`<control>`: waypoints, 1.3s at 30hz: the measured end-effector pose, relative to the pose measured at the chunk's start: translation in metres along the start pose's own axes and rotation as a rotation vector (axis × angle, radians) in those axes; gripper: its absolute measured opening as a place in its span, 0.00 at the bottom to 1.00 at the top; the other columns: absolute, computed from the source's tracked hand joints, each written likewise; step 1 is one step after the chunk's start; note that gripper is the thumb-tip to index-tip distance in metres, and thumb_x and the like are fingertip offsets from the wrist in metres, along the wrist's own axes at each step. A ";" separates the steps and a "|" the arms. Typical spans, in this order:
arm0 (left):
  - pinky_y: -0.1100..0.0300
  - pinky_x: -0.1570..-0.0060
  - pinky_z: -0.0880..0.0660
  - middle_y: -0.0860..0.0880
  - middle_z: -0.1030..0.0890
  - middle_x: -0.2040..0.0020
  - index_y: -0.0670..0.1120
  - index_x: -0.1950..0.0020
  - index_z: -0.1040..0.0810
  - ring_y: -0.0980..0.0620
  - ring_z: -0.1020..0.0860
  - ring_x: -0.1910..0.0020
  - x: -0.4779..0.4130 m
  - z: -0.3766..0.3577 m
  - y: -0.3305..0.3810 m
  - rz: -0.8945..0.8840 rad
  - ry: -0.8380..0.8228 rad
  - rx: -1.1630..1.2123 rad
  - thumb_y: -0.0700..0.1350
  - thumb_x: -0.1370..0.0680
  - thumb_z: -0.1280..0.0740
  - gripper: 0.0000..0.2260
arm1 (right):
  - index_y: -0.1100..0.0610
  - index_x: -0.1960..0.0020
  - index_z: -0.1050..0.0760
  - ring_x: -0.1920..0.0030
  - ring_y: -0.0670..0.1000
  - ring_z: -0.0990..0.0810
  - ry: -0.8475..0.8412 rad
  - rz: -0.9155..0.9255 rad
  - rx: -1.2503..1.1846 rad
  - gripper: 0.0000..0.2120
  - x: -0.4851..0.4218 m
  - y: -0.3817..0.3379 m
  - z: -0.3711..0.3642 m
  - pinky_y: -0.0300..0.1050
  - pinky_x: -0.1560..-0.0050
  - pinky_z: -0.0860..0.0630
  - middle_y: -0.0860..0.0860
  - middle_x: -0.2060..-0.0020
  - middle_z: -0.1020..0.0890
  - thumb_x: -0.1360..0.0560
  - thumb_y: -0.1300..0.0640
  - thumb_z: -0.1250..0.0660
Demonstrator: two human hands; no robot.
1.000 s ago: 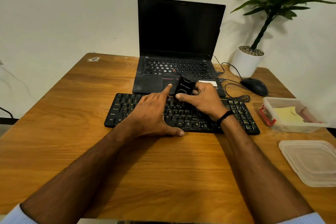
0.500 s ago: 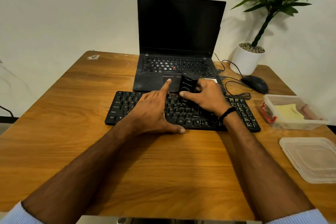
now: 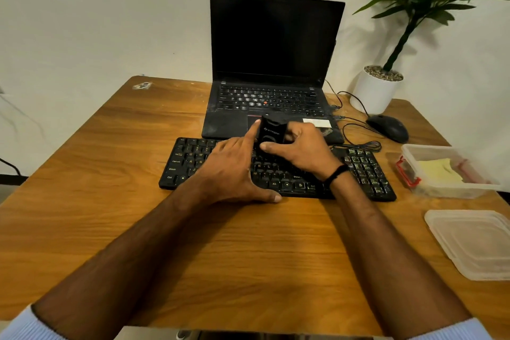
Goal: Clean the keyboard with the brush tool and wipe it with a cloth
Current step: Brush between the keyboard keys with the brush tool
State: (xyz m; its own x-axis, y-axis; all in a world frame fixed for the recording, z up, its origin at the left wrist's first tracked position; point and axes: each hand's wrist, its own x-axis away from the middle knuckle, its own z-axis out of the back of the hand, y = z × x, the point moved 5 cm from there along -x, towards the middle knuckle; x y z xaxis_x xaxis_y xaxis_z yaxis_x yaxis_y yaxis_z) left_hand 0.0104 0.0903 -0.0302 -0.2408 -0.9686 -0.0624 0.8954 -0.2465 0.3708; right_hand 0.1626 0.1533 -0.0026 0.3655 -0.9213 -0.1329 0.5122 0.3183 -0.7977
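Right, from my remote seat I see the keyboard (image 3: 278,183) lying across the middle of the table (image 3: 248,257), its long side parallel to the near edge. The brush tool (image 3: 271,134), a small black block with pale lettering, stands upright on the keyboard's far rows, about midway along its length. I cannot see its bristles.

My operator's right hand (image 3: 303,152) grips that block. The thumb presses the near face and the other fingers curl round the far side. A black wristband (image 3: 335,174) sits on that wrist.

The left hand (image 3: 231,171) lies palm down over the left-middle keys and holds nothing. Its index finger stretches out straight to the left side of the brush tool, and I cannot tell whether it touches. Its thumb lies along the keyboard's near rim.

Behind the keyboard, toward the far edge, an open laptop (image 3: 273,44) shows a dark screen. A black mouse (image 3: 389,127) rests to the right of it, with its cable looping on the wood. A white plant pot (image 3: 375,88) stands at the far right corner.

Along the right edge sits a clear plastic container (image 3: 447,190) with a red clip, holding what looks like a folded yellow cloth (image 3: 438,171). Its lid (image 3: 474,243) lies flat just nearer to me, apart from the box.
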 end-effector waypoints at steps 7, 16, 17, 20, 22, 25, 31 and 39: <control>0.50 0.21 0.51 0.47 0.37 0.20 0.52 0.18 0.69 0.47 0.38 0.22 -0.001 -0.001 0.000 0.016 -0.020 -0.001 0.78 0.39 0.28 0.68 | 0.56 0.37 0.23 0.52 0.42 0.23 0.244 -0.079 0.238 0.22 -0.002 0.017 0.043 0.26 0.62 0.28 0.51 0.44 0.17 0.29 0.52 0.24; 0.51 0.21 0.51 0.46 0.38 0.19 0.51 0.18 0.70 0.48 0.39 0.21 0.000 -0.001 0.000 0.012 -0.013 0.007 0.77 0.38 0.28 0.68 | 0.55 0.40 0.20 0.49 0.46 0.16 -0.085 -0.046 -0.179 0.21 0.002 0.005 -0.002 0.46 0.46 0.19 0.48 0.49 0.15 0.32 0.55 0.21; 0.52 0.21 0.52 0.46 0.38 0.20 0.51 0.18 0.70 0.47 0.39 0.21 -0.001 0.000 0.000 0.013 -0.014 0.004 0.77 0.38 0.28 0.68 | 0.54 0.40 0.21 0.48 0.45 0.17 -0.012 -0.032 -0.099 0.21 0.000 0.004 0.002 0.44 0.47 0.19 0.46 0.48 0.16 0.31 0.54 0.22; 0.52 0.22 0.52 0.46 0.38 0.20 0.52 0.19 0.70 0.47 0.39 0.21 -0.001 0.000 0.000 0.017 -0.017 -0.007 0.78 0.38 0.28 0.68 | 0.53 0.39 0.21 0.49 0.43 0.19 0.259 -0.003 0.191 0.20 0.000 0.003 0.019 0.39 0.49 0.20 0.45 0.48 0.17 0.29 0.51 0.24; 0.51 0.21 0.52 0.46 0.39 0.19 0.52 0.19 0.71 0.47 0.40 0.21 -0.002 -0.001 0.000 0.018 -0.021 -0.007 0.78 0.38 0.28 0.68 | 0.53 0.40 0.21 0.49 0.42 0.18 0.151 -0.012 0.078 0.20 0.001 0.004 0.013 0.40 0.47 0.20 0.46 0.47 0.16 0.30 0.52 0.23; 0.51 0.21 0.51 0.46 0.40 0.19 0.52 0.19 0.71 0.48 0.40 0.21 -0.002 -0.001 -0.001 0.015 -0.020 0.003 0.78 0.38 0.28 0.68 | 0.53 0.40 0.20 0.49 0.44 0.16 -0.071 -0.034 -0.148 0.21 0.003 0.003 -0.002 0.47 0.45 0.19 0.48 0.48 0.15 0.32 0.54 0.21; 0.51 0.21 0.51 0.47 0.38 0.19 0.53 0.19 0.70 0.48 0.40 0.21 -0.002 -0.001 -0.001 0.015 -0.012 0.004 0.79 0.39 0.29 0.68 | 0.53 0.37 0.22 0.46 0.46 0.19 0.332 -0.059 0.371 0.21 0.000 0.004 0.030 0.33 0.51 0.26 0.49 0.44 0.17 0.28 0.50 0.25; 0.50 0.21 0.51 0.46 0.38 0.20 0.51 0.18 0.70 0.47 0.39 0.21 -0.003 -0.003 -0.002 0.003 -0.003 0.025 0.78 0.39 0.28 0.68 | 0.51 0.42 0.20 0.49 0.42 0.18 0.020 0.017 0.011 0.20 -0.001 -0.001 -0.006 0.36 0.51 0.21 0.42 0.50 0.16 0.32 0.50 0.22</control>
State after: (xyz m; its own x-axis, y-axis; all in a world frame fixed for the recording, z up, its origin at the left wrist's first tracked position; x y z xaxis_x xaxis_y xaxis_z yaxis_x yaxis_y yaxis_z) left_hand 0.0105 0.0932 -0.0330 -0.2392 -0.9692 -0.0589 0.8866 -0.2427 0.3938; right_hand 0.1572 0.1522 -0.0052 0.3589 -0.9198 -0.1584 0.5146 0.3366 -0.7886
